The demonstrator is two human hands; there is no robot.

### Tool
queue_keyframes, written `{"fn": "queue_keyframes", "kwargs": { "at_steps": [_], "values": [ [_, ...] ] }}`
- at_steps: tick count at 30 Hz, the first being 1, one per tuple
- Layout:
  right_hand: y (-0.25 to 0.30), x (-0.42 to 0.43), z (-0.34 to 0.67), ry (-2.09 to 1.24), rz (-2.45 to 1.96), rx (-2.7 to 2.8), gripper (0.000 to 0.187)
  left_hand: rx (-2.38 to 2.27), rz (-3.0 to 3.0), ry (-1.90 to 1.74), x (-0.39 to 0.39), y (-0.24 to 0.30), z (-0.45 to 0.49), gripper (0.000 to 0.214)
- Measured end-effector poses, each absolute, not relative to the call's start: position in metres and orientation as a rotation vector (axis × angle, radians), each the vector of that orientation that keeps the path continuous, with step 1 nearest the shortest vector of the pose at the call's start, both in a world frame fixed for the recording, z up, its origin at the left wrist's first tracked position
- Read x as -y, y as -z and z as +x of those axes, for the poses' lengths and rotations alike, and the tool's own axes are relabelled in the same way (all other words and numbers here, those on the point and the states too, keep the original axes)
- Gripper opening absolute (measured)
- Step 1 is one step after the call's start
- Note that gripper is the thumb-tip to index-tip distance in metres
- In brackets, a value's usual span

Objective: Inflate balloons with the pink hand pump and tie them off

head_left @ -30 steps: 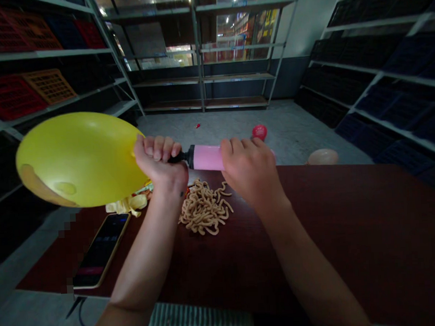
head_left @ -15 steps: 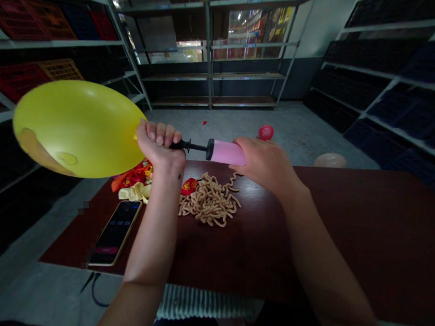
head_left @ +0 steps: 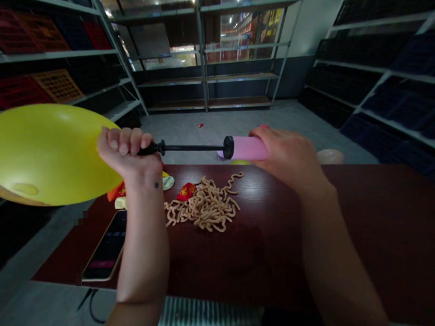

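A large yellow balloon [head_left: 47, 153] fills the left of the view, blown up and held in the air. My left hand [head_left: 125, 150] is closed round the balloon's neck and the black nozzle end of a hand pump. My right hand [head_left: 287, 155] is closed round the pump's pink barrel [head_left: 246, 148]. Between the two hands a thin black rod [head_left: 193, 147] is pulled far out of the barrel. Both hands hover above the far edge of a dark red-brown table [head_left: 368, 233].
A heap of tan rubber bands [head_left: 203, 207] lies on the table below the pump. Limp balloons [head_left: 120, 195] lie beside it, and a phone [head_left: 106, 244] rests near the left edge. Inflated balloons [head_left: 328, 155] lie on the floor. Metal shelving stands all around.
My right hand has drawn the pink barrel to the right, and the black rod now shows at much greater length. My left hand and the balloon have shifted left.
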State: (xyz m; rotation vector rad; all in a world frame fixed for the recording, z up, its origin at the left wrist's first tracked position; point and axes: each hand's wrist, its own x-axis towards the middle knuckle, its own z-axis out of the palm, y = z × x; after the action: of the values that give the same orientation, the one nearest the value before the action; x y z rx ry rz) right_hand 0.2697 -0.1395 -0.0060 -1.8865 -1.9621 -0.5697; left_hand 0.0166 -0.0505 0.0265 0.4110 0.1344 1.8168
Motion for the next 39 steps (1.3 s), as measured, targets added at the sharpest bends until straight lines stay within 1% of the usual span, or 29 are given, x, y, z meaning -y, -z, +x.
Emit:
{"fn": "queue_keyframes", "kwargs": {
  "at_steps": [5, 12, 20, 26, 34, 39],
  "values": [
    [0.007, 0.139, 0.268, 0.648, -1.904, 1.977, 0.03, -0.14, 0.462, -1.856, 0.056, -0.026, 0.031, 0.05],
    [0.005, 0.141, 0.243, 0.728, -1.858, 2.067, 0.028, -0.157, 0.635, -1.737, 0.056, -0.007, 0.056, 0.052],
    [0.011, 0.14, 0.222, 0.725, -1.804, 2.138, 0.024, -0.247, 0.631, -1.697, 0.058, -0.003, 0.073, 0.055],
    [0.012, 0.137, 0.229, 0.672, -1.719, 2.126, 0.029, -0.285, 0.547, -1.702, 0.055, -0.01, 0.062, 0.053],
    [0.013, 0.131, 0.258, 0.502, -1.797, 2.117, 0.037, -0.305, 0.641, -1.762, 0.048, -0.012, 0.04, 0.055],
    [0.013, 0.129, 0.275, 0.494, -1.82, 2.103, 0.038, -0.227, 0.605, -1.795, 0.037, -0.014, 0.024, 0.053]
  ]
}}
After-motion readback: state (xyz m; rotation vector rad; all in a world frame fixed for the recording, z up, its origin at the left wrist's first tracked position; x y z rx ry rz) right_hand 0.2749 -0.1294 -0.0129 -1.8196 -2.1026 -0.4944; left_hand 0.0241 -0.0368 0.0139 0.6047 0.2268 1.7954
